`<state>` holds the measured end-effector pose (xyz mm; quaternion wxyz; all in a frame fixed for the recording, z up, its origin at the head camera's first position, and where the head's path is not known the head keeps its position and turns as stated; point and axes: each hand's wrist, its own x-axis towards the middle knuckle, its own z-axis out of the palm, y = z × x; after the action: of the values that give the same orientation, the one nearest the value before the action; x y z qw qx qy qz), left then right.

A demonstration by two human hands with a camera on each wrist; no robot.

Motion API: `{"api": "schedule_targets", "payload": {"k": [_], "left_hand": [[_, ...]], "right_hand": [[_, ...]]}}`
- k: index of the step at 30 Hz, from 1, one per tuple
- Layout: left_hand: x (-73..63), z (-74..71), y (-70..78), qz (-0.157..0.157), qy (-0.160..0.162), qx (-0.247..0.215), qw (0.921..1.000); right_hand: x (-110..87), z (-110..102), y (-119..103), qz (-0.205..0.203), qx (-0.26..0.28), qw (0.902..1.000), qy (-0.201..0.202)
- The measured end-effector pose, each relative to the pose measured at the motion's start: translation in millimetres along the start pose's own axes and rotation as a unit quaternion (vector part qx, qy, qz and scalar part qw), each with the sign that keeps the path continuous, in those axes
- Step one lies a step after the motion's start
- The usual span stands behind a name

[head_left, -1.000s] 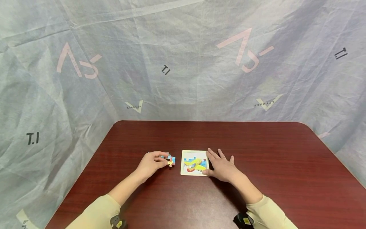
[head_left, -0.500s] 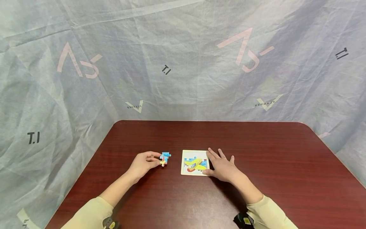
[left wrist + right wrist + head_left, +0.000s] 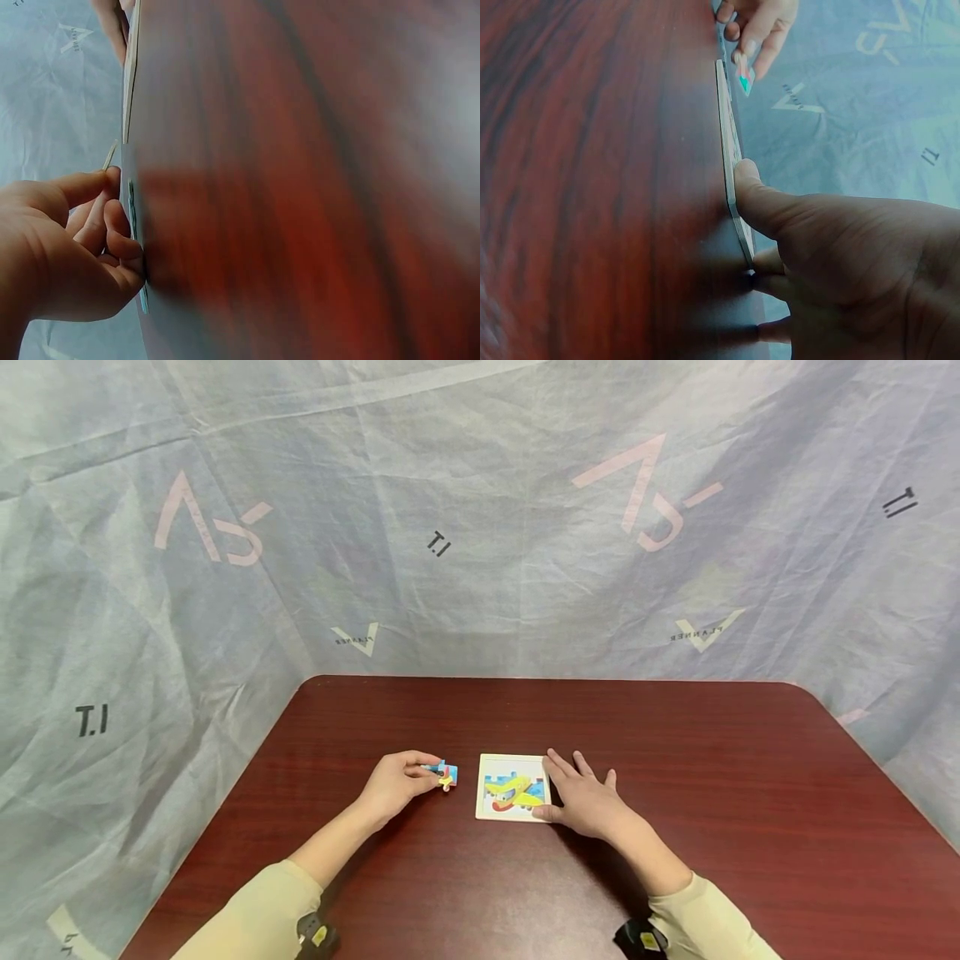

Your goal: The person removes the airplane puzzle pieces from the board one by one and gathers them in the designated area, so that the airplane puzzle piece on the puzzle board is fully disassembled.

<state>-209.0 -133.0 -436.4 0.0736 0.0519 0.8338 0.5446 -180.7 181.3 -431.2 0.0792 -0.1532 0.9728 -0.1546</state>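
In the head view my left hand point(image 3: 392, 787) pinches a small jigsaw piece point(image 3: 447, 776) with blue, red and yellow on it. The left wrist view shows that piece point(image 3: 110, 155) edge-on between thumb and fingertips, raised off the table. Under the same hand more flat pieces point(image 3: 133, 217) lie on the tabletop, mostly hidden. To the right sits a pale, square puzzle tray point(image 3: 480, 789) with a partly filled yellow airplane picture point(image 3: 513, 792). My right hand point(image 3: 585, 797) rests at its right edge, fingers spread, the thumb point(image 3: 748, 180) on the rim.
A dark red-brown wooden table point(image 3: 480, 885) extends around both hands. Grey printed cloth point(image 3: 480, 527) hangs behind it and at the sides. Each wrist carries a black strapped device, such as the one at the right sleeve point(image 3: 640, 938).
My left hand went left over the loose pieces, then came back right toward the tray with a piece pinched. The right hand and tray have stayed in place.
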Motion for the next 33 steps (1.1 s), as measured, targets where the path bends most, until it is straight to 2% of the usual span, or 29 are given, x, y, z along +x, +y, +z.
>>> {"api": "schedule_targets", "payload": {"k": [7,12,20,28,33], "left_hand": [[9.1,14.9,4.9,0.006,0.011,0.033,0.9994],[12.5,20.1,8.3,0.008,0.014,0.064,0.9978],[15.1,22.0,8.8,0.010,0.014,0.076,0.9969],[14.5,22.1,9.0,0.034,0.019,0.105,0.9937],[14.0,22.1,9.6,0.037,0.017,0.097,0.9944]], "right_hand": [[-0.5,0.1,-1.3,0.002,0.004,1.0000,0.002],[-0.7,-0.3,-1.4,0.003,0.007,1.0000,-0.001],[-0.1,-0.3,-0.6,0.005,0.002,1.0000,-0.001],[-0.6,0.6,0.6,0.002,0.010,0.9999,0.001],[-0.6,0.6,1.5,-0.009,0.014,0.9999,0.004]]}}
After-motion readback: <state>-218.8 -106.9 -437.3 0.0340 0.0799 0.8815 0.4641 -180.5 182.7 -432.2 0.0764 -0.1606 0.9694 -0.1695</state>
